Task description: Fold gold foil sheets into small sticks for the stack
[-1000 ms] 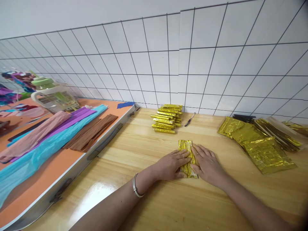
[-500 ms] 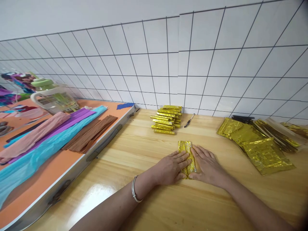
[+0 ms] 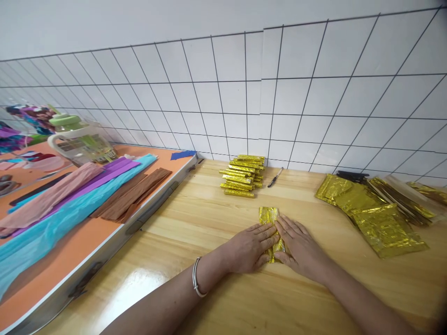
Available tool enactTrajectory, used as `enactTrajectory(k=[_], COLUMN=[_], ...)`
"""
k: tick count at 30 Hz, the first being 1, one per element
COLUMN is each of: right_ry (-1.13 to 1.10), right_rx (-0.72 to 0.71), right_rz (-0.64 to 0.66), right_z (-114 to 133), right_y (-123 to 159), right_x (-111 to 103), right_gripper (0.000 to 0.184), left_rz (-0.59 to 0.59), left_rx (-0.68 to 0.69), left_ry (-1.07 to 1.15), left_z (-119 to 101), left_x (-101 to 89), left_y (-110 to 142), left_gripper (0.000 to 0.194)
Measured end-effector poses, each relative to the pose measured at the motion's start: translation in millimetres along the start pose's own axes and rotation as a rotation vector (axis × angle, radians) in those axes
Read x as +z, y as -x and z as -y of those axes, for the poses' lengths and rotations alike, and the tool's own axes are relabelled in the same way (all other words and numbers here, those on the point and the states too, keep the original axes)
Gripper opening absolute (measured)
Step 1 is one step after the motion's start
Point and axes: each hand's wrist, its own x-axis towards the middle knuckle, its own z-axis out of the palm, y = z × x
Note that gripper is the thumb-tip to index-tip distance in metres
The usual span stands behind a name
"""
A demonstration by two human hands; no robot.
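A piece of crinkled gold foil, folded into a narrow rectangle, lies on the wooden table in front of me. My left hand rests flat across its left side, fingers stretched out and pressing down. From the other side, my right hand lies on the foil's right edge, its fingers extended and its fingertips touching those of the left. Both hands cover the middle of the foil. Beyond them is a pile of narrow folded gold foil strips, beside a pen.
Flat gold foil pieces lie to the right, near a black object. On the left, a raised orange board holds brown, turquoise, purple and pink crepe strips, plus a green-lidded bottle. A tiled wall stands behind.
My right hand has shifted slightly left over the foil, so its fingers now meet my left hand's fingertips. The whole view has tilted slightly upward.
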Motion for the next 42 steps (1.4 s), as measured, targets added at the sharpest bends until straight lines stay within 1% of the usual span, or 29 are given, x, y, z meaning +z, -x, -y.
enactTrajectory(k=[4, 8, 13, 16, 18, 21, 24, 27, 30, 35, 39, 42], right_ry=[-0.001, 0.014, -0.008, -0.044, -0.061, -0.036, -0.002, 0.022, 0.05, 0.077, 0.087, 0.09], right_rx=[-0.021, 0.008, 0.057, 0.097, 0.09, 0.019, -0.035, -0.027, -0.017, -0.016, -0.005, 0.004], right_rz=[0.012, 0.012, 0.016, 0.03, 0.017, -0.044, -0.067, -0.064, -0.047, -0.017, -0.019, -0.021], right_z=[-2, -6, -24, -37, -41, -36, -23, -16, -17, -24, -22, -20], right_y=[1, -6, -30, -47, -59, -81, -106, -130, -146, -154, -151, -149], right_x=[2, 5, 7, 4, -1, -8, -10, -7, -2, 5, 5, 3], right_gripper=[0.067, 0.06, 0.057, 0.059, 0.06, 0.058, 0.05, 0.038, 0.03, 0.029, 0.029, 0.029], left_rz=[-0.003, -0.025, -0.037, -0.035, -0.04, -0.05, -0.052, -0.045, -0.031, -0.006, 0.015, 0.05], left_rx=[0.003, -0.004, -0.004, 0.006, 0.005, 0.008, 0.009, 0.002, -0.016, -0.059, -0.1, -0.092], left_ry=[0.002, -0.001, -0.006, -0.014, -0.014, -0.006, 0.01, 0.027, 0.043, 0.073, 0.108, 0.136], left_z=[-1, -3, -2, -2, -3, -3, -2, 0, 2, -2, -18, -32], left_x=[-0.3, 1.2, 3.6, 4.1, 3.7, 2.3, 1.2, 0.8, 0.8, 1.0, 0.7, -2.8], left_y=[1, 1, 0, 0, 1, 2, 4, 4, 5, 6, 11, 20], left_gripper=[0.057, 0.054, 0.055, 0.056, 0.056, 0.056, 0.056, 0.055, 0.055, 0.056, 0.062, 0.067])
